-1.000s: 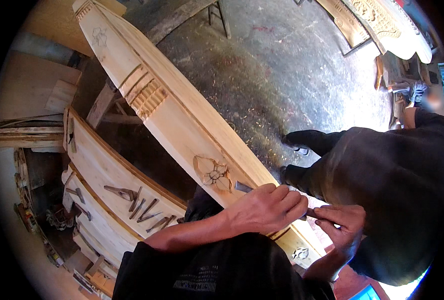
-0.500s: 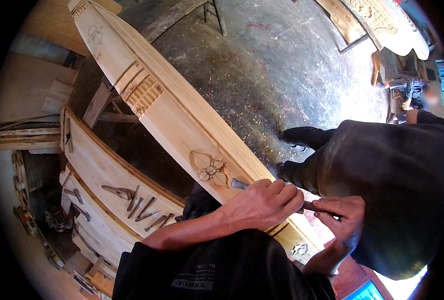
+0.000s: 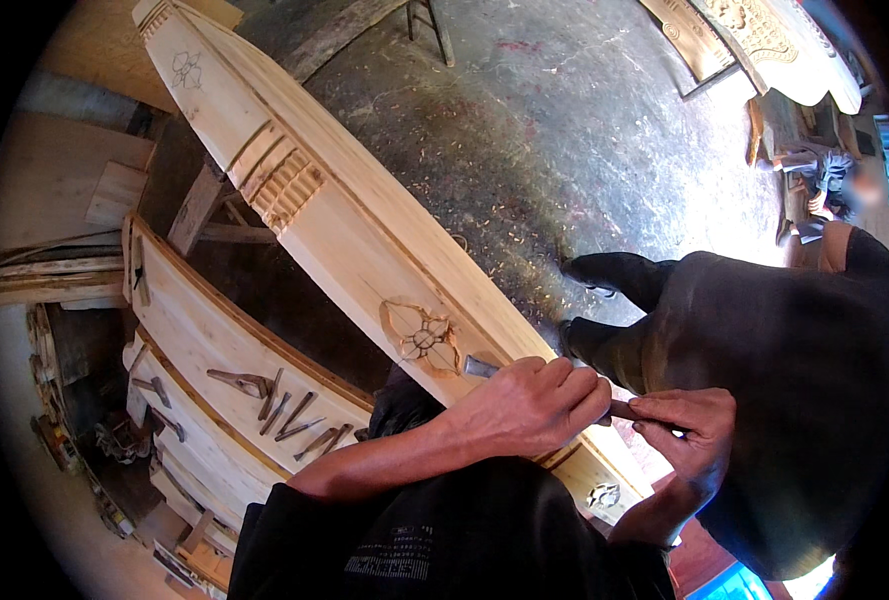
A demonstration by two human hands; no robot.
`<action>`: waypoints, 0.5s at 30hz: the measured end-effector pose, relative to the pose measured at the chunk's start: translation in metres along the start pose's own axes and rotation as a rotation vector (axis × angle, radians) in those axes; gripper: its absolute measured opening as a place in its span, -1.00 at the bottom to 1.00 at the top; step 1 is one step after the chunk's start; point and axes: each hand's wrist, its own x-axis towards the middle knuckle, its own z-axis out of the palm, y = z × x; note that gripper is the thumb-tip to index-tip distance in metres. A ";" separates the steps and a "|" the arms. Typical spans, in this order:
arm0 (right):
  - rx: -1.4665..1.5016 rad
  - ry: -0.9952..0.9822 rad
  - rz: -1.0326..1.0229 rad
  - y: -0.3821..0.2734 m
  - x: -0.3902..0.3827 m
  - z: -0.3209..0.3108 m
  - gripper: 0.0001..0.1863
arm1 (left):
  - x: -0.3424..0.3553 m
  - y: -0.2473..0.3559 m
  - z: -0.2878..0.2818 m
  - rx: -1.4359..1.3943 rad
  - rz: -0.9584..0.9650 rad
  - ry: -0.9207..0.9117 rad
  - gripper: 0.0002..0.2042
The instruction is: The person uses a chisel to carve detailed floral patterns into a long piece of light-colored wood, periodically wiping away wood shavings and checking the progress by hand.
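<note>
A long pale wooden beam (image 3: 372, 240) runs diagonally across the view, with carved bands and flower motifs. My left hand (image 3: 539, 405) is closed on the front part of a chisel (image 3: 481, 368) over the beam; the blade meets the wood just right of a partly carved four-petal flower (image 3: 419, 336). My right hand (image 3: 686, 430) grips the chisel's dark handle behind it. To the left, several chisels and gouges (image 3: 294, 425) and wooden-handled tools lie on a curved pale panel (image 3: 209, 330).
A person in dark clothes (image 3: 764, 380) stands close at my right. Another person (image 3: 829, 185) is at the far right. Carved panels (image 3: 744, 30) rest on supports at the upper right, a trestle (image 3: 429, 30) at the top. Stacked boards (image 3: 54, 280) line the left; wood shavings dot the concrete floor (image 3: 484, 150).
Both hands have shifted slightly upward with the chisel since a second ago, keeping their hold. The nearby person in dark clothes has moved a little.
</note>
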 end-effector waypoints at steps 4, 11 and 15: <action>-0.008 0.024 -0.038 0.002 0.003 0.000 -0.73 | 0.003 -0.001 -0.002 -0.020 -0.001 -0.009 -0.70; -0.204 0.168 -0.235 -0.008 0.020 -0.009 -0.80 | 0.005 -0.004 -0.003 -0.090 -0.061 -0.044 -0.74; -0.266 0.606 -0.289 0.054 -0.017 -0.043 -0.54 | 0.008 -0.001 -0.004 -0.125 -0.067 -0.063 -0.74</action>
